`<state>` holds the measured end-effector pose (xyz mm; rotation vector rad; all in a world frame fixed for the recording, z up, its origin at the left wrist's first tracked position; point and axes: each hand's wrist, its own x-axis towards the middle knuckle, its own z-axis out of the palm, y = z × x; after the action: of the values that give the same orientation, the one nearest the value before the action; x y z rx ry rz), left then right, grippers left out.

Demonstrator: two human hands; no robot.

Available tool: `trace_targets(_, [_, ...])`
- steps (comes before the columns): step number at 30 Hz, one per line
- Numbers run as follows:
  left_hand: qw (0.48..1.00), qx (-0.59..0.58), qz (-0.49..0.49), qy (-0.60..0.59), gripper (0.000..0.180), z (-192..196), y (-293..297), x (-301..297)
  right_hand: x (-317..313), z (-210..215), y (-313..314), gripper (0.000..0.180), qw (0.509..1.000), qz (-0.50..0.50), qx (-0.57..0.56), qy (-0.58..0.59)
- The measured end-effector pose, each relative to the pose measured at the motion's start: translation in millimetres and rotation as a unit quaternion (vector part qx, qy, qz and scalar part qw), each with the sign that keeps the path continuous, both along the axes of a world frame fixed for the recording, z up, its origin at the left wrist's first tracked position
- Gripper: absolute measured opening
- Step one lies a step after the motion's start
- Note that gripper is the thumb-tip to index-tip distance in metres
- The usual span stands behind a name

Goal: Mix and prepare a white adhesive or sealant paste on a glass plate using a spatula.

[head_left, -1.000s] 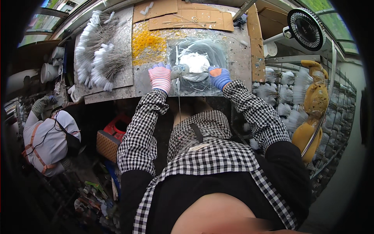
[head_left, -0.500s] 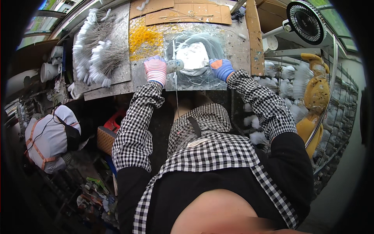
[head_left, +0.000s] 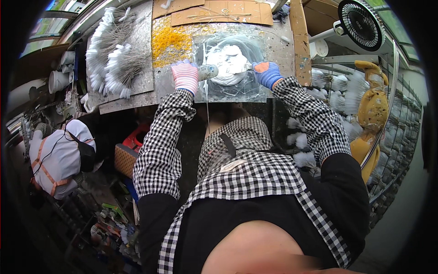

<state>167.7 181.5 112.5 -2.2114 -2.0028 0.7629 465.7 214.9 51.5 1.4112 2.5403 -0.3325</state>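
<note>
Grey, spattered workbench (head_left: 284,55) spans the upper view. On its front part lies a smeared translucent sheet (head_left: 255,95); a white paste mass (head_left: 228,65) sits mid-sheet. Left hand (head_left: 185,76), pink-striped glove: fingers curled over one end of a grey cylinder, other end near the mass's left side. Right hand (head_left: 268,74), blue glove: partly curled, just beside the mass's right edge; cannot tell whether it grips anything. Cylinder (head_left: 208,71) smaller than either glove. Smallest: yellow rings (head_left: 169,45), heaped left of the sheet.
</note>
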Motion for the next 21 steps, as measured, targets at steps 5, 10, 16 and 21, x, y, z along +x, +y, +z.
trace_targets(5, [0.998,0.023,0.028,-0.041,0.024,-21.8,0.3,-5.6,27.4,21.2,-21.2,0.017,0.997,-0.025,-0.046,-0.058])
trace_targets(10, [0.999,-0.005,-0.009,-0.049,0.022,-7.7,3.8,11.5,-5.4,0.2,-15.7,0.018,0.994,-0.084,-0.054,-0.032])
trace_targets(16, [1.0,0.005,-0.005,-0.029,0.021,1.5,9.5,10.0,-4.2,7.8,2.9,0.022,0.993,-0.115,-0.021,0.014])
trace_targets(21, [1.0,-0.005,0.004,-0.015,0.026,0.7,9.1,11.3,-21.9,-16.2,-35.1,0.018,0.996,-0.062,-0.054,0.023])
